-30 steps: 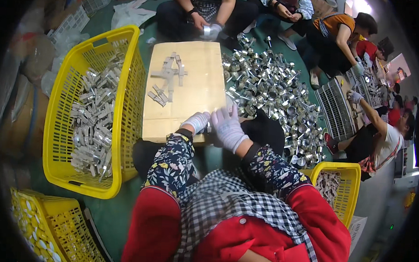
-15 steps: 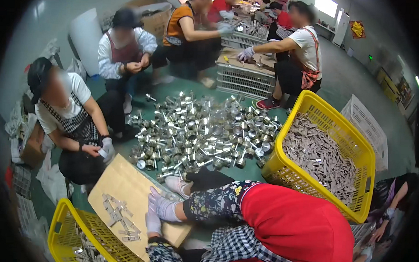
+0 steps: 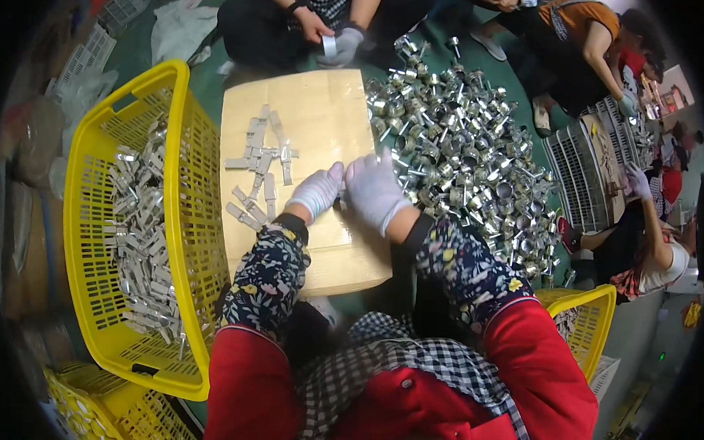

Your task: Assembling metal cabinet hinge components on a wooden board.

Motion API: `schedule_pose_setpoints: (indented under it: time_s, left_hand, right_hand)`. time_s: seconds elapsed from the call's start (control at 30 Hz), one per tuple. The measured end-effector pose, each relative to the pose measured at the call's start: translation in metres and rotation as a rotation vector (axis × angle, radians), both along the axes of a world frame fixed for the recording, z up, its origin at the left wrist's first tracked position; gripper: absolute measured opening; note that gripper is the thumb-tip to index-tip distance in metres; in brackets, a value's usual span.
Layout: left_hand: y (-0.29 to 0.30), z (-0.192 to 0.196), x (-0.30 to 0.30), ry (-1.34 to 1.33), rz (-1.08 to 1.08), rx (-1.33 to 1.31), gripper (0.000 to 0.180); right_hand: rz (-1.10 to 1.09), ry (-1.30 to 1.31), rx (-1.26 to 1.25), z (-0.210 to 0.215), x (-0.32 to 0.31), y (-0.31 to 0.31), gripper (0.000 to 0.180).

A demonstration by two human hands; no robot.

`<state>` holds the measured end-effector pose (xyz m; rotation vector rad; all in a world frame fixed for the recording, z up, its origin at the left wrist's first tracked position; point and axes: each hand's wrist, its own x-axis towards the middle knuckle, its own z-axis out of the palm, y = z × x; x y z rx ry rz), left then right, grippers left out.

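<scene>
My gloved left hand (image 3: 317, 194) and gloved right hand (image 3: 375, 191) meet over the right part of a cardboard-covered work surface (image 3: 312, 253). Both have their fingers drawn in and pressed together at one spot. A small dark bit shows between them, but the gloves hide what it is. Left of my hands, several flat grey metal clips (image 3: 259, 151) lie loose on the cardboard. Just beyond the right edge of the board spreads a large heap of shiny metal cups with stems (image 3: 470, 162).
At left stands a yellow basket (image 3: 178, 214) of similar grey clips; another yellow basket (image 3: 603, 322) is at right. Across the board a person's gloved hand (image 3: 342, 47) holds a pale strip. Other people sit beyond the heap, near stacked crates (image 3: 574, 177).
The view has swung round, so the board now lies in the middle and the heap at right. My hands have come together; my right hand looked flatter on the board before.
</scene>
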<state>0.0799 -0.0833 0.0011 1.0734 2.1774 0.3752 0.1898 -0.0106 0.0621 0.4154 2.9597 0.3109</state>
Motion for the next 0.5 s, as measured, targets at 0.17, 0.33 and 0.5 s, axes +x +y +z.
schedule_pose_setpoints:
  time_s: [0.17, 0.33, 0.5]
  left_hand:
    - [0.008, 0.037, 0.021, 0.092, 0.148, 0.098, 0.060]
    - [0.026, 0.022, -0.019, -0.047, 0.103, 0.018, 0.054]
    - [0.039, 0.045, -0.019, -0.012, 0.049, 0.164, 0.046]
  right_hand:
    - [-0.079, -0.556, -0.361, 0.049, -0.043, 0.041, 0.049]
    - [-0.017, -0.254, -0.160, 0.027, -0.037, 0.033, 0.055]
    - [-0.043, -0.162, -0.199, 0.027, -0.049, 0.057, 0.061]
